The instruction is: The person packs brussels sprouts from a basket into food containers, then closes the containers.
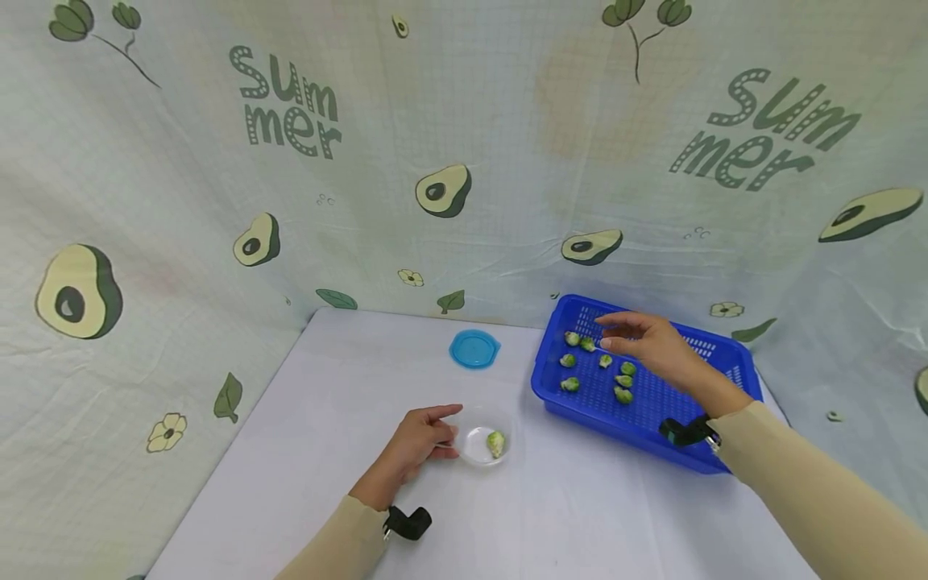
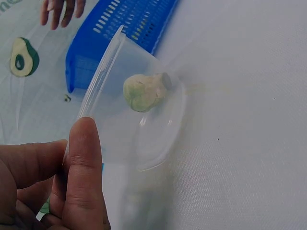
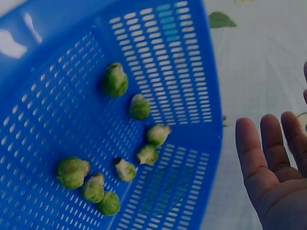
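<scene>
My left hand (image 1: 415, 445) pinches the rim of a small clear plastic tub (image 1: 473, 445) between thumb and fingers. In the left wrist view, one Brussels sprout (image 2: 144, 92) lies inside the tub (image 2: 129, 143), against its far side. Over the blue basket (image 1: 607, 433), my right hand (image 1: 656, 348) hovers with nothing in it. Its fingers (image 3: 250, 148) are fairly straight and apart from the sprouts in the right wrist view. Several green Brussels sprouts (image 1: 623, 395) are scattered over the left part of the basket's floor.
A round blue lid (image 1: 474, 349) lies on the white table (image 1: 362, 362), behind the tub and left of the basket. Cloth curtains (image 1: 507, 161) with avocado prints hang behind and at both sides. The basket's slotted walls (image 3: 216, 110) rise around the sprouts.
</scene>
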`<state>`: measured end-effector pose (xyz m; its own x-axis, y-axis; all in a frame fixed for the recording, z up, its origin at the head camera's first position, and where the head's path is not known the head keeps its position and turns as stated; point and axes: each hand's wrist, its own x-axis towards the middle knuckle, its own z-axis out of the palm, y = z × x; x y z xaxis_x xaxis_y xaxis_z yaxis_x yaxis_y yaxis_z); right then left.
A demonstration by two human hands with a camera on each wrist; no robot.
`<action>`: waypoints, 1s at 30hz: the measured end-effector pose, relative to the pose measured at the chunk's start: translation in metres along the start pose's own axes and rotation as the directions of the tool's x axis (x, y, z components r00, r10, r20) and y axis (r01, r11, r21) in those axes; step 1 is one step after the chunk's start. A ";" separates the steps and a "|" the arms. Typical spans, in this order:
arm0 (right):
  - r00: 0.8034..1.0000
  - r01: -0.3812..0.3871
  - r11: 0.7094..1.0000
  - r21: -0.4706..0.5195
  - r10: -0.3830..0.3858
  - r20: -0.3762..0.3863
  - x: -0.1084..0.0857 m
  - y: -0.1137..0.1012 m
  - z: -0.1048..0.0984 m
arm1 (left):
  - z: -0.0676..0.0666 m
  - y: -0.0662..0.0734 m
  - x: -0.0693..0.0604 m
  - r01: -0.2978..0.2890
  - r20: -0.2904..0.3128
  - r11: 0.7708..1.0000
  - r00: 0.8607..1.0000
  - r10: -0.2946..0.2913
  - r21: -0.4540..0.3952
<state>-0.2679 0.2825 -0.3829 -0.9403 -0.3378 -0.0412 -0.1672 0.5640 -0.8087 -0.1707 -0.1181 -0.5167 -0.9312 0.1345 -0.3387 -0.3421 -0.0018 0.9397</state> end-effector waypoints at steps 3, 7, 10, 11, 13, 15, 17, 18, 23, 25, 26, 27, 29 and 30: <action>0.999 -0.005 1.000 -0.013 0.006 0.048 0.007 0.006 -0.001 | 0.000 0.000 0.000 -0.002 0.000 1.000 1.000 0.002 0.001; 0.995 0.005 1.000 0.014 -0.006 0.097 0.020 0.014 0.000 | 0.000 0.002 -0.001 0.001 0.001 1.000 1.000 -0.001 0.006; 0.990 -0.002 0.999 0.040 -0.003 0.138 0.030 0.023 0.003 | 0.000 0.002 -0.001 0.001 0.000 1.000 1.000 -0.001 0.004; 0.989 -0.013 0.999 0.046 0.006 0.150 0.033 0.026 0.005 | 0.000 0.002 -0.001 0.001 -0.002 1.000 1.000 -0.001 0.003; 0.984 -0.025 0.999 0.045 0.017 0.176 0.037 0.032 0.009 | 0.000 0.002 -0.001 0.000 -0.004 1.000 1.000 0.000 0.002; 0.981 -0.030 0.999 0.042 0.021 0.193 0.040 0.037 0.013 | 0.001 0.001 -0.001 0.001 -0.007 1.000 1.000 -0.001 0.004; 0.978 -0.033 0.998 0.054 0.021 0.207 0.042 0.042 0.016 | 0.001 0.001 -0.001 0.003 -0.009 1.000 1.000 -0.003 0.008; 0.976 -0.029 0.998 0.057 0.016 0.216 0.042 0.044 0.018 | 0.001 0.001 -0.001 0.005 -0.011 1.000 1.000 -0.005 0.009; 0.966 -0.030 0.997 0.077 0.009 0.257 0.047 0.053 0.023 | 0.001 0.001 -0.001 0.009 -0.018 1.000 1.000 -0.009 0.010; 0.962 -0.030 0.996 0.087 0.005 0.274 0.049 0.056 0.025 | 0.001 0.002 -0.001 0.009 -0.017 1.000 1.000 -0.009 0.010; 0.958 -0.023 0.996 0.085 -0.002 0.286 0.051 0.057 0.026 | 0.001 0.002 0.000 0.008 -0.017 1.000 1.000 -0.008 0.009; 0.955 -0.019 0.996 0.085 -0.007 0.297 0.052 0.058 0.028 | 0.001 0.001 0.000 0.008 -0.016 1.000 1.000 -0.008 0.008; 0.948 -0.013 0.997 0.081 -0.013 0.317 0.054 0.061 0.030 | 0.001 0.001 0.001 0.008 -0.015 1.000 1.000 -0.008 0.004; 0.945 -0.008 0.997 0.076 -0.017 0.326 0.054 0.063 0.031 | 0.001 0.001 0.001 0.009 -0.014 1.000 1.000 -0.009 0.003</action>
<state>-0.3202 0.2763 -0.4546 -0.7892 -0.5749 -0.2162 -0.1366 0.5074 -0.8508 -0.1715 -0.1168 -0.5162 -0.9300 0.1204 -0.3474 -0.3497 0.0020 0.9369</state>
